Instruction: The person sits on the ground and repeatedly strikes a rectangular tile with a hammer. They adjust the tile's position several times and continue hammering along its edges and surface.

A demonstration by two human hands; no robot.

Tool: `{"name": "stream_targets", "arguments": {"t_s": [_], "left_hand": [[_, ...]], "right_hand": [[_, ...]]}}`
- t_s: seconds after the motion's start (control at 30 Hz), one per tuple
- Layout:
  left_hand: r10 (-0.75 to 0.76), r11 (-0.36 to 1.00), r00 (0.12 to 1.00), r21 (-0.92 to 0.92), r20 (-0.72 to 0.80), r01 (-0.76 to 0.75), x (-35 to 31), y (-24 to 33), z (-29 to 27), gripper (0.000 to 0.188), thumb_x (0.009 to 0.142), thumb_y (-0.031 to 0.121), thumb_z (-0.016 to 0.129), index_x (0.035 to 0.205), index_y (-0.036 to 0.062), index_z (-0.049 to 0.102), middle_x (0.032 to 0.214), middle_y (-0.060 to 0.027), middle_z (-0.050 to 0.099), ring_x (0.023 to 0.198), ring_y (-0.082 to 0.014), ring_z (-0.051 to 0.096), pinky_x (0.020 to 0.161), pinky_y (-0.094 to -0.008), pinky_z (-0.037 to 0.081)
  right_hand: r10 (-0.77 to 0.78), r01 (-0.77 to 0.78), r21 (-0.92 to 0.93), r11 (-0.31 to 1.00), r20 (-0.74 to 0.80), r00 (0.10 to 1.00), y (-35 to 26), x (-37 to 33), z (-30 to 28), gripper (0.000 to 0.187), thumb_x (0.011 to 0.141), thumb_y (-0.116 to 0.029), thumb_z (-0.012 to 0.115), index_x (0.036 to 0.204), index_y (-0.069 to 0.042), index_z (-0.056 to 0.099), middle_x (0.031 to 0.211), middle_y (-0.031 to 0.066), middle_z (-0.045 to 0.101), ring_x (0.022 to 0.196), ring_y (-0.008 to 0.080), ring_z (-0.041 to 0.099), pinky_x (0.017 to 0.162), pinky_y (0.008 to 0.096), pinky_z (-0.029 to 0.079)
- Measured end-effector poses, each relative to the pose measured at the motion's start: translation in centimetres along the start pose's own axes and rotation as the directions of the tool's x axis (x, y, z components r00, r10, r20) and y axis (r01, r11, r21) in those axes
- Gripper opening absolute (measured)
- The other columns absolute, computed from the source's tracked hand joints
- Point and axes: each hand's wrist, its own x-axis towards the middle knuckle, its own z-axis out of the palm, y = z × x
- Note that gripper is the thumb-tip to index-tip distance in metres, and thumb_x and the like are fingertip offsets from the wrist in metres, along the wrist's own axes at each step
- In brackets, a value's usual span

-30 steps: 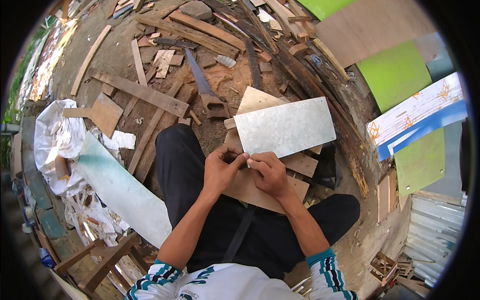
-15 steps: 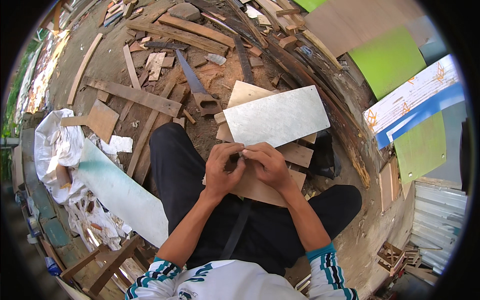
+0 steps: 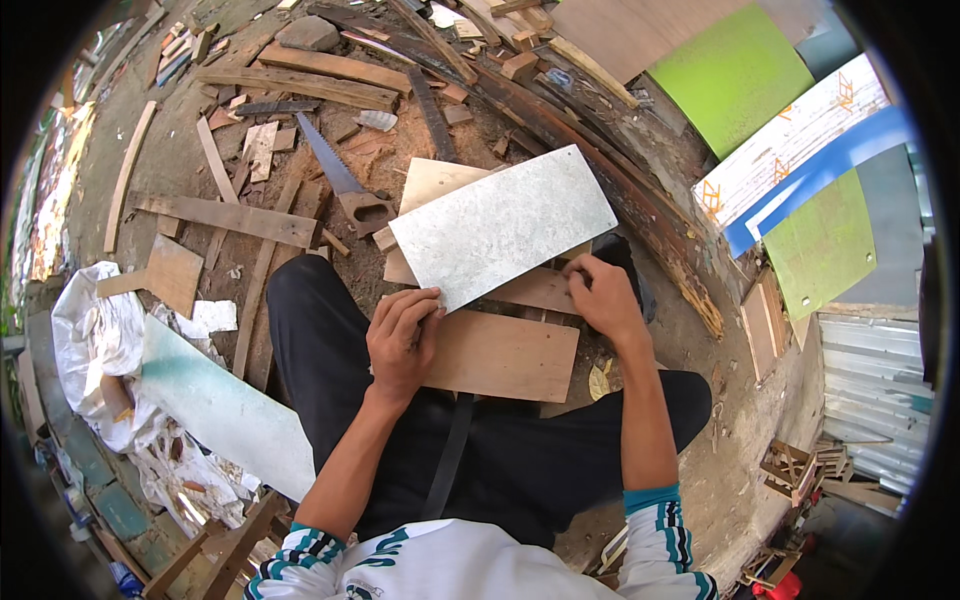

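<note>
L hand (image 3: 402, 338) lies knuckles-up on the flat rectangular brown plywood piece (image 3: 500, 355) across the person's lap, fingers curled together w/ tips at the near-left corner of the pale grey speckled rectangular sheet (image 3: 503, 224); can't tell if it pinches that corner or just presses on it. R hand (image 3: 604, 297) is well apart from L, palm down, fingers loosely bent, resting on a second, narrower brown board (image 3: 535, 290) at the sheet's near-right edge; grip not clear.

The grey sheet sits tilted, overlapping the narrower board and a lighter tan plywood panel (image 3: 432, 183) behind it, just ahead of the knees. Person sits in black trousers (image 3: 320, 340), legs spread, w/ white top and teal-striped cuffs.

Further out: a handsaw with wooden handle (image 3: 340, 185) lies on the dirt just left of the tan panel, blade pointing away. Scattered wood offcuts and long planks (image 3: 300, 85) cover the ground ahead and to the left. A long pale greenish-white panel (image 3: 215, 405) lies beside the L leg.

Containers: a crumpled white plastic sack (image 3: 90, 340) at far left, open & slumped; what it holds is mostly hidden, only a few small brownish scraps show in the folds near it. At lower right, small open-frame wooden crates (image 3: 800, 470) stacked together, contents not visible.

Right side: bright green flat boards (image 3: 735, 70), a white-and-blue panel (image 3: 800, 165), and corrugated metal sheeting (image 3: 870, 390) lean or lie along the edge.
</note>
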Motion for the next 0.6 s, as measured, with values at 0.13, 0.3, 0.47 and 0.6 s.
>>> {"name": "stream_targets", "arguments": {"t_s": [0.13,0.3,0.47,0.6], "left_hand": [[0.043,0.998,0.998,0.037,0.054,-0.045,0.6,-0.5,-0.5,0.019,0.08,-0.001,0.079,0.096,0.0052,0.071,0.105,-0.0049,0.075,0.099,-0.0264,0.069,0.085,-0.0383,0.055],[0.055,0.996,0.995,0.059,0.078,-0.06,0.2,-1.4,-0.6,0.02,0.08,0.002,0.08,0.098,0.0075,0.072,0.106,-0.0022,0.075,0.103,-0.0257,0.068,0.088,-0.0398,0.053],[0.083,0.994,0.994,0.072,0.07,-0.088,0.1,-1.4,-0.5,0.022,0.079,0.002,0.081,0.099,0.0092,0.073,0.106,-0.001,0.075,0.103,-0.0247,0.068,0.086,-0.0391,0.052],[0.083,0.994,0.995,0.072,0.063,-0.088,0.1,-1.2,-0.4,0.023,0.078,0.002,0.081,0.099,0.01,0.074,0.106,-0.0004,0.075,0.103,-0.0243,0.068,0.085,-0.0392,0.052]], "right_hand": [[0.194,-0.162,-0.249,0.955,0.111,0.975,4.3,0.5,-2.7,0.027,0.086,-0.021,0.062,0.094,0.003,0.072,0.083,0.0198,0.074,0.077,0.0341,0.074,0.074,0.0412,0.056],[0.532,-0.293,-0.517,0.805,0.407,0.743,9.3,1.0,-1.9,0.032,0.087,-0.02,0.061,0.105,0.002,0.075,0.101,0.0197,0.076,0.096,0.0375,0.073,0.084,0.0459,0.056],[0.744,-0.244,-0.776,0.582,0.387,0.544,16.0,-0.1,3.5,0.045,0.088,-0.028,0.063,0.124,-0.002,0.072,0.132,0.0184,0.069,0.124,0.036,0.064,0.101,0.0481,0.052],[0.837,-0.338,-0.79,0.511,0.366,0.408,20.7,-0.7,5.5,0.048,0.088,-0.028,0.068,0.13,-0.006,0.068,0.138,0.0159,0.065,0.129,0.0335,0.061,0.104,0.0479,0.051]]}}
